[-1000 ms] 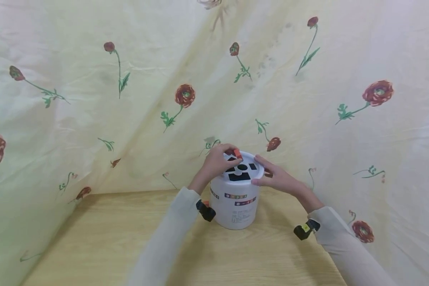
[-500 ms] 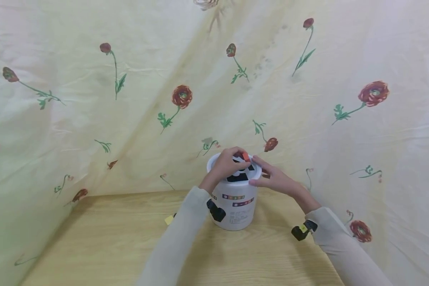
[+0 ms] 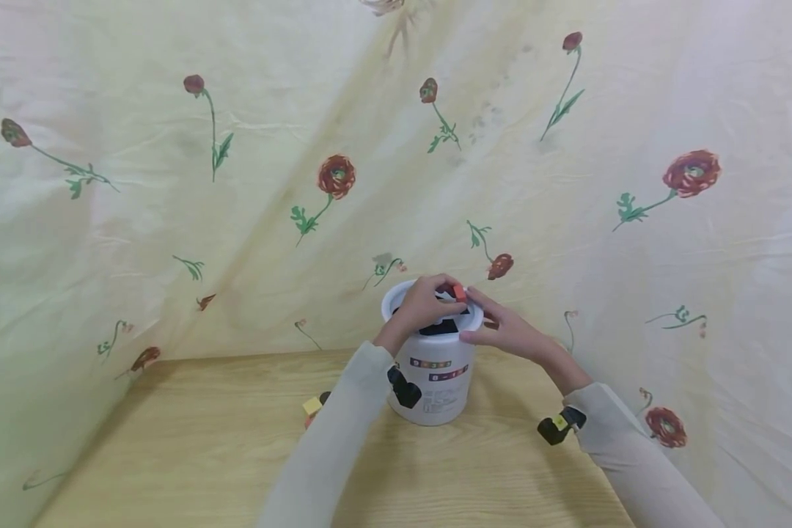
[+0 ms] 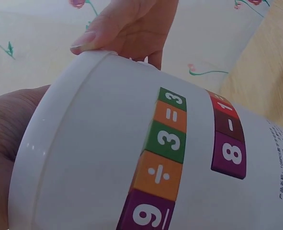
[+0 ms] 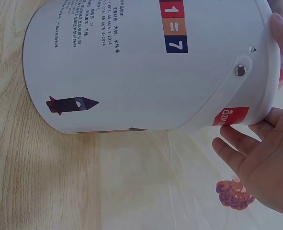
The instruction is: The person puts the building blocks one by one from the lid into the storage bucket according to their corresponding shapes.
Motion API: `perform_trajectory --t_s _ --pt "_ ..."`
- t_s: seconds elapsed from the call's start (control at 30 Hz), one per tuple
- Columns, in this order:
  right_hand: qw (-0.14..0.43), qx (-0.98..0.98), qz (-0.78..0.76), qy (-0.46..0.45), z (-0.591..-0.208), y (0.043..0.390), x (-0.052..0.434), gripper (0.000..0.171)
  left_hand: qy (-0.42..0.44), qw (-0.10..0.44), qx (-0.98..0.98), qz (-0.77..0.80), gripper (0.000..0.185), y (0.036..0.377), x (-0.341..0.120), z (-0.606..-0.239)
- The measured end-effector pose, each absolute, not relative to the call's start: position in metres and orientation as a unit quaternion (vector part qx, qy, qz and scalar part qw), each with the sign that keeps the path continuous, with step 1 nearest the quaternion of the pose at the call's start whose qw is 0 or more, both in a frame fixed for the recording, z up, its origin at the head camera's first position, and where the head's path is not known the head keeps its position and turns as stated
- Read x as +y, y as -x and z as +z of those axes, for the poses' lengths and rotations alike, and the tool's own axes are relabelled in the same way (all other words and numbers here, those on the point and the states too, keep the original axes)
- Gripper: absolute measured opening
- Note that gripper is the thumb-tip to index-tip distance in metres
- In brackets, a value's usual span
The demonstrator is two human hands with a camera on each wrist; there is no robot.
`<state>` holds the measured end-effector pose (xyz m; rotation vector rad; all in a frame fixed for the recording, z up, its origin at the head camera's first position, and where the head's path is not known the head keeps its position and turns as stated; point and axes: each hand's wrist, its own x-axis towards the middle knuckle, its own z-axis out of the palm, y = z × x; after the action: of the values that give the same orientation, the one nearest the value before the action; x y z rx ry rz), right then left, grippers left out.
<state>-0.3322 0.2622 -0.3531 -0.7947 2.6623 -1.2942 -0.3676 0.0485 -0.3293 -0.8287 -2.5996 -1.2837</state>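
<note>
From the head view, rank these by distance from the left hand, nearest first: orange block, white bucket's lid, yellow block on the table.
1. orange block, pinched at the left hand's fingertips.
2. white bucket's lid, directly beneath the hand; too close to separate surely.
3. yellow block, low on the table, left of the bucket.

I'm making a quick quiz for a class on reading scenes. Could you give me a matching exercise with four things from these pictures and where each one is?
Things:
1. white bucket
2. orange-red block
3. right hand
4. yellow block

Places:
A. lying on the wooden table, left of the left sleeve
B. resting with straight fingers on the right edge of the lid
C. standing on the table in front of the flowered cloth
D. pinched by the left hand over the lid's cut-out holes

Pairs: 1-C, 2-D, 3-B, 4-A
</note>
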Motion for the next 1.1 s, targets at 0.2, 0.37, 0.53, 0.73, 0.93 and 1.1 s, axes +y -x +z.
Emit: perform_trajectory --t_s 0.2,0.37,0.53,0.73,0.93,1.1 --pt "0.029 0.868 -0.416 0.271 -0.3507 0.3305 0.2613 0.088 0.275 0.068 -0.872 -0.399 0.031 0.3657 0.0491 -0.3270" --pt "0.031 0.868 -0.417 0.269 -0.3499 0.3296 0.2611 0.088 0.276 0.066 -0.877 -0.389 0.032 0.3649 0.0498 -0.3267" --pt "0.031 0.867 -0.420 0.267 -0.3509 0.3305 0.2618 0.088 0.277 0.063 -0.881 -0.379 0.032 0.3648 0.0505 -0.3273" --pt "0.035 0.867 -0.422 0.262 -0.3535 0.3325 0.2631 0.088 0.277 0.054 -0.882 -0.377 0.032 0.3646 0.0522 -0.3267" --pt "0.035 0.866 -0.424 0.262 -0.3535 0.3322 0.2628 0.087 0.276 0.058 -0.882 -0.378 0.032 0.3662 0.0528 -0.3272" --pt "0.034 0.867 -0.423 0.261 -0.3527 0.3315 0.2621 0.088 0.273 0.057 -0.885 -0.374 0.034 0.3668 0.0531 -0.3279"
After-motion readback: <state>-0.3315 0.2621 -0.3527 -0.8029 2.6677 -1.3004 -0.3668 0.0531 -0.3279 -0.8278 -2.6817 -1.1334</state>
